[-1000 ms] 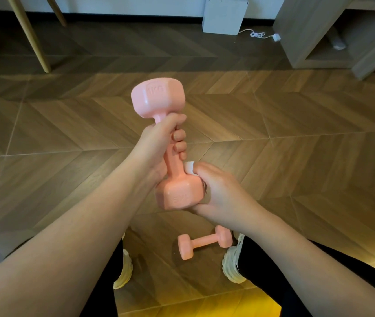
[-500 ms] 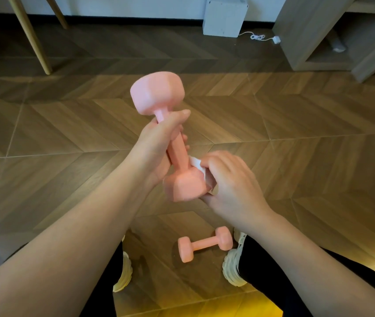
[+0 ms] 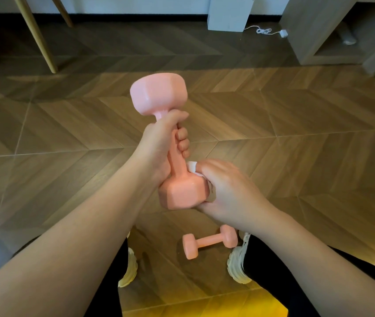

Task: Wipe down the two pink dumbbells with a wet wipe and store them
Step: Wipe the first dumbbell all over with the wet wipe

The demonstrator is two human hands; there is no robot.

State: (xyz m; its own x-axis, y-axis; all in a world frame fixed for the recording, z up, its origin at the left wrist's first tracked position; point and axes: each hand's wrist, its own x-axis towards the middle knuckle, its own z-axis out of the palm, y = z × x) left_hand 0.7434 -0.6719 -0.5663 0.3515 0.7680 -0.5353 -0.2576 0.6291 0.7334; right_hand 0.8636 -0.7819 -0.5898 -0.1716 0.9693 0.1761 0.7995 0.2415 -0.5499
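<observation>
Floor (image 3: 307, 145): wood herringbone, and the person stands on it looking down. Shelf unit (image 3: 314, 28) is at far right, with an open compartment low down. It is a plausible storage spot, but that is a judgement only.

Held dumbbell (image 3: 159, 94) is raised mid-view, near upright and slightly tilted, which puts its lower head in front of the wiping hand. Left hand (image 3: 156, 145) has fingers and thumb wrapped round the bar just below the upper head, steadying the weight. Right hand (image 3: 230, 191) cups the side of the lower head with fingers curled, pressing the wipe against it.

Second dumbbell (image 3: 209, 242) lies on its side on the floor between the shoes (image 3: 239, 264), close by for its turn. Whether it has been wiped cannot be told.

Wipe (image 3: 192, 167): only a white fold shows at the fingertips, where head meets bar.

Judged step: cleaning the lower head; storing not yet begun.
</observation>
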